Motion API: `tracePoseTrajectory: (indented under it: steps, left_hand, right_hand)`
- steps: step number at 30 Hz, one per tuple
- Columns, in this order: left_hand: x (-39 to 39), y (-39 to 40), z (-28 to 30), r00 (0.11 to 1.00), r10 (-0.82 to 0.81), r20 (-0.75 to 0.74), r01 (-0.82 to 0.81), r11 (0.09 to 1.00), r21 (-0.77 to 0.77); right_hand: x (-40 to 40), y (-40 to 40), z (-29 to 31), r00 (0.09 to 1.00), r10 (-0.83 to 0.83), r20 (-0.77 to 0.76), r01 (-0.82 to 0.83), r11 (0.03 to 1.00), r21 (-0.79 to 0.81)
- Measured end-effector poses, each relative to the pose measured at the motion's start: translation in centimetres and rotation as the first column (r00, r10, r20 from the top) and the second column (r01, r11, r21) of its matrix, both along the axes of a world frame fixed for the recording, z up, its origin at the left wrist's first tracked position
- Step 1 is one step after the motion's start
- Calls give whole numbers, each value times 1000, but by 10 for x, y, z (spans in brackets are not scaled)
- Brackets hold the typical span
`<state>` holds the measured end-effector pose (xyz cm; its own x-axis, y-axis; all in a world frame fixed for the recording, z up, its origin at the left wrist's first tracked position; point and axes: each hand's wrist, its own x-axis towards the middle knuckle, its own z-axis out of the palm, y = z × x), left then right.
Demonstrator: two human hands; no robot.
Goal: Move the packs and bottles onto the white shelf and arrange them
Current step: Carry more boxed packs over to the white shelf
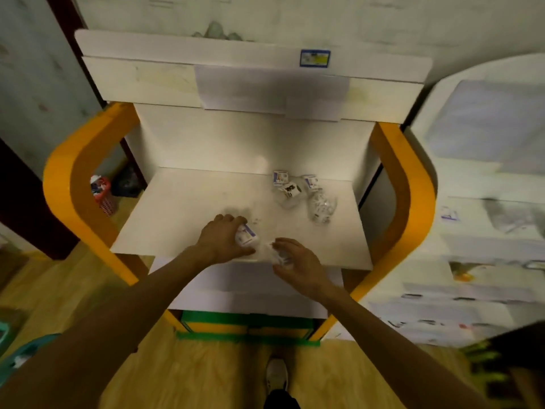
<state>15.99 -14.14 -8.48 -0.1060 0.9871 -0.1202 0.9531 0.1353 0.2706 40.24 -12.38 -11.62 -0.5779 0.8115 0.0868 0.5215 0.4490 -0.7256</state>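
The white shelf (182,211) has orange side frames. Near its front edge my left hand (222,239) grips a small white pack with a blue label (247,233). Just to the right, my right hand (298,262) curls round a clear plastic pack (277,254) at the shelf's front edge. Further back on the right of the shelf lies a cluster: a small white labelled pack (280,177), another labelled pack (290,190), a third (311,182), and a clear bottle (320,208) lying among them.
An upper white shelf board (141,81) with a blue tag (314,58) overhangs the back. A second white unit (483,219) stands close on the right. A red basket (103,196) sits on the floor to the left. A teal object (17,355) lies at the lower left.
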Motion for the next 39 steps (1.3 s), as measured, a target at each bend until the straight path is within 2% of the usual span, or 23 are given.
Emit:
tracePoseTrajectory:
  steps: [3, 5, 14, 19, 31, 35, 39]
  left_hand:
    - [37, -20, 2, 987, -63, 148, 49, 994, 95]
    - [72, -31, -2, 972, -131, 196, 106, 985, 133]
    - [231, -48, -8, 860, -479, 175, 457, 876, 153]
    - [311, -42, -15, 812, -575, 102, 570, 818, 77]
    - [458, 22, -10, 936, -325, 135, 309, 943, 125]
    - [485, 42, -13, 946, -265, 185, 236, 958, 165]
    - [500, 63, -9, 961, -224, 162, 196, 965, 175]
  right_hand:
    - [45, -37, -5, 990, -118, -75, 120, 992, 25]
    - [82, -59, -10, 971, -217, -98, 221, 975, 31]
    - [243, -108, -25, 854, -514, -73, 517, 856, 17]
    - [307, -103, -36, 837, -538, -93, 543, 839, 32]
    - [446, -16, -34, 878, -463, -124, 467, 884, 4]
    - [471, 16, -29, 908, -410, -89, 413, 910, 27]
    - [475, 48, -24, 928, -360, -96, 367, 928, 64]
